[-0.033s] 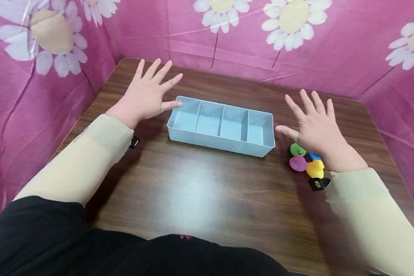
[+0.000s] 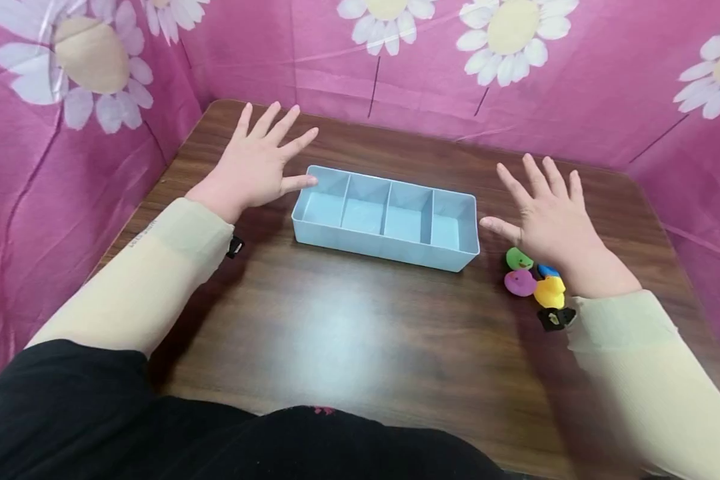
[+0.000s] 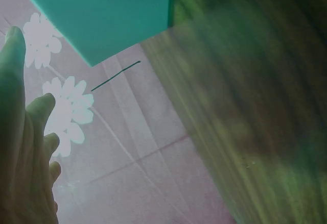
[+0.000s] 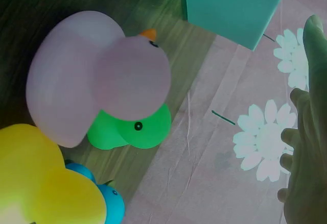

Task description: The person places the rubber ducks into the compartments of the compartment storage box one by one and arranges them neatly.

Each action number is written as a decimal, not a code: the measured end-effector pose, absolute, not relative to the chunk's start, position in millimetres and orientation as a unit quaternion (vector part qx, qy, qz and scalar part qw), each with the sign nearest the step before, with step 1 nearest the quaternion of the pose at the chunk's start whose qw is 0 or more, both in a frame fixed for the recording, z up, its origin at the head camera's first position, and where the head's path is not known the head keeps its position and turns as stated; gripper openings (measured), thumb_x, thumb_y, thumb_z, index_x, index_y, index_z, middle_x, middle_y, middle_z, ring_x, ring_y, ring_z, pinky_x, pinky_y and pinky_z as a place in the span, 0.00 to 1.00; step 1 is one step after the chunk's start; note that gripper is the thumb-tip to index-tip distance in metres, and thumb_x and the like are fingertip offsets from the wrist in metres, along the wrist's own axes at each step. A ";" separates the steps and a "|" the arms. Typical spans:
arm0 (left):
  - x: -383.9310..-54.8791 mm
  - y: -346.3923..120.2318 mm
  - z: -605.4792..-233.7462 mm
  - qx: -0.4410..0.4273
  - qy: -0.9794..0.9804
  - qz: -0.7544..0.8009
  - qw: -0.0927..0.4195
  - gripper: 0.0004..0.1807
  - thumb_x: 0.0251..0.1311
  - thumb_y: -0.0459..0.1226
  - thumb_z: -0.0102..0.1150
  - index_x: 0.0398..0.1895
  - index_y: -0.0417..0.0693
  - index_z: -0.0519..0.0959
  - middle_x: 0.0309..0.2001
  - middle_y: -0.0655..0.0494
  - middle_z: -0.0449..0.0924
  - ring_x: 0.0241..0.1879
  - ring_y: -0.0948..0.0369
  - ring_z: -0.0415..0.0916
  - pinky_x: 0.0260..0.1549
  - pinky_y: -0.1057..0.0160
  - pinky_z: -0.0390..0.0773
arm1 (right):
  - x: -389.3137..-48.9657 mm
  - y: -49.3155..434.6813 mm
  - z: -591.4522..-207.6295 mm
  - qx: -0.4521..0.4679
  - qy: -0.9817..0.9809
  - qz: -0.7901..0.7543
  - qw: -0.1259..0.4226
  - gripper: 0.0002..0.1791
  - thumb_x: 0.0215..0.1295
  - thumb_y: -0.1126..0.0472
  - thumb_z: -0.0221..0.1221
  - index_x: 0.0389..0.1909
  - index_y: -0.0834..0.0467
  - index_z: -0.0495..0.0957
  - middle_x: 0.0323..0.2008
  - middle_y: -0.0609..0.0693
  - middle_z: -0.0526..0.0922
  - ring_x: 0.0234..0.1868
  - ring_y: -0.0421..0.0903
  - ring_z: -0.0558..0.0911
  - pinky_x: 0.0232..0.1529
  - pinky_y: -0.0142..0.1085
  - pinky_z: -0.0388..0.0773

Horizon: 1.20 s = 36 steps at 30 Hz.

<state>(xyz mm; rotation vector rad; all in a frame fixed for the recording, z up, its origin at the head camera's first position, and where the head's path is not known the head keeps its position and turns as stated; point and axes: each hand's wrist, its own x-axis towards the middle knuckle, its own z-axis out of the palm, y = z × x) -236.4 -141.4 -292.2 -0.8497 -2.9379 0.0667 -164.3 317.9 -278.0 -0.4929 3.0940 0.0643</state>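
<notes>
A light blue box [image 2: 384,247] with several compartments in a row stands mid-table. My left hand [image 2: 252,167] is held with fingers spread at the box's left end, its thumb overlapping the corner in the head view; touching or apart, I cannot tell. Beyond the right end, my right hand [image 2: 555,220] spreads its fingers and holds nothing. Just below that hand sit small rubber ducks: a green duck [image 2: 519,259], a purple duck [image 2: 520,283], a yellow duck [image 2: 549,292] and a blue duck [image 2: 547,271] partly hidden. In the right wrist view the purple duck [image 4: 66,76] looms large.
The brown wooden table [image 2: 336,333] carries the box and the ducks. Pink cloth [image 2: 420,93] with white daisies hangs behind it and along both sides. A small black wrist camera [image 2: 555,319] sits by the right sleeve, close to the yellow duck.
</notes>
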 end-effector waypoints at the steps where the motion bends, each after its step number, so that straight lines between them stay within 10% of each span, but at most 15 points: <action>1: -235.3 -142.5 -292.2 -0.278 -0.959 0.021 0.043 0.47 0.64 0.73 0.29 0.81 0.63 0.45 0.79 0.50 0.29 0.76 0.48 0.23 0.64 0.43 0.15 | -163.3 317.2 -276.9 -0.157 0.987 0.020 0.004 0.49 0.69 0.29 0.46 0.80 0.45 0.37 0.78 0.61 0.31 0.75 0.63 0.30 0.66 0.64 0.21; 36: -219.6 -146.8 -320.1 -0.271 -0.953 -0.114 -0.074 0.46 0.64 0.73 0.31 0.80 0.68 0.41 0.79 0.49 0.26 0.76 0.45 0.28 0.67 0.40 0.21 | -123.8 351.3 -292.5 -0.152 0.978 -0.141 -0.004 0.38 0.75 0.45 0.51 0.79 0.49 0.49 0.75 0.68 0.46 0.75 0.67 0.40 0.67 0.68 0.35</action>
